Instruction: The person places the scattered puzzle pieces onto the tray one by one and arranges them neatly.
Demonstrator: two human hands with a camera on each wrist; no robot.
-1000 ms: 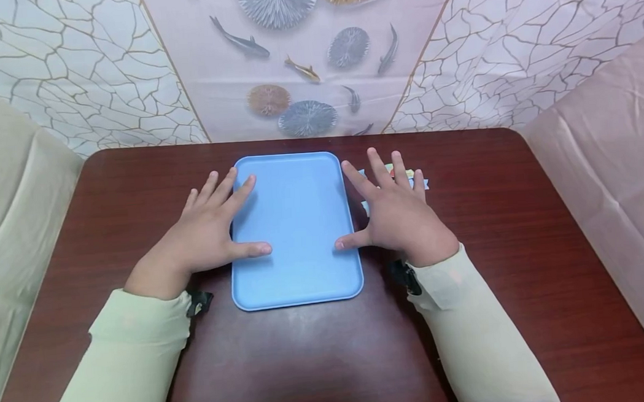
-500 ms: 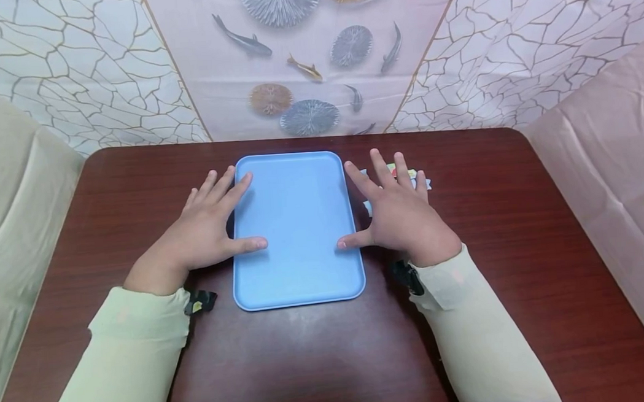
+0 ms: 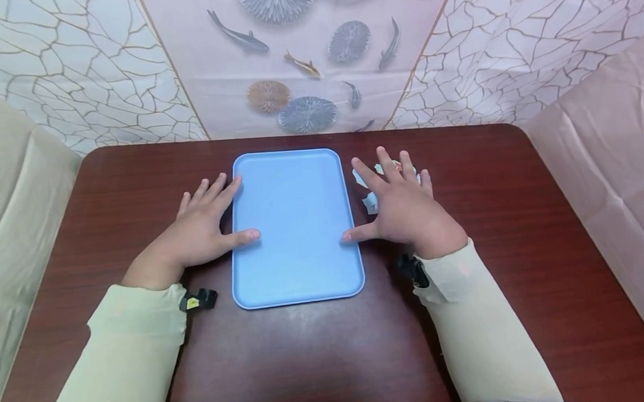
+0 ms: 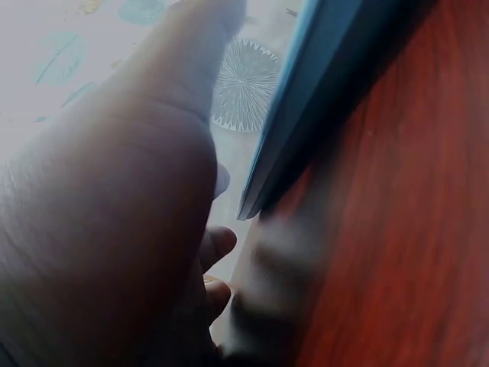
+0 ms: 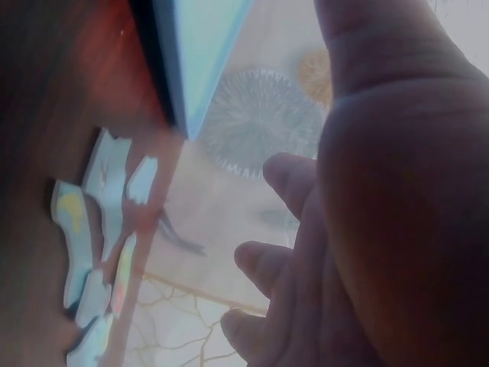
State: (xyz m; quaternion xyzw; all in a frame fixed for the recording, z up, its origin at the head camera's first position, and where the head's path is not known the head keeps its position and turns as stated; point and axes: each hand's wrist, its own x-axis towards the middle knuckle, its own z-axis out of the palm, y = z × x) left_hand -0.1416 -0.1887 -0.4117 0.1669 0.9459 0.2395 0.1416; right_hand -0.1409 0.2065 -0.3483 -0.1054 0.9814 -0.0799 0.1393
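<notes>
A light-blue rectangular tray (image 3: 296, 227) lies flat on the dark red-brown table, its surface bare. At its left edge my left hand (image 3: 196, 233) has its fingers spread, the thumb over the tray's rim. My right hand (image 3: 411, 217) is spread at the opposite edge, thumb tip over the right rim. Neither hand grips anything. Under and beyond the right fingers lie several flat, pale, irregular pieces (image 3: 371, 203), partly hidden from the head view. In the right wrist view those pieces (image 5: 72, 245) show light-blue faces with yellow and pinkish patches.
The table (image 3: 304, 362) reaches toward me in front of the tray. Behind its far edge hangs a patterned cloth (image 3: 314, 72) with fish and round motifs. Pale padded surfaces (image 3: 8, 232) flank the table on both sides. Dark bands (image 3: 199, 299) sit at the wrists.
Both hands have drawn slightly apart, the left one leftward and the right one rightward. The thumbs now overlap the tray less. More of the pale pieces shows beside the right hand.
</notes>
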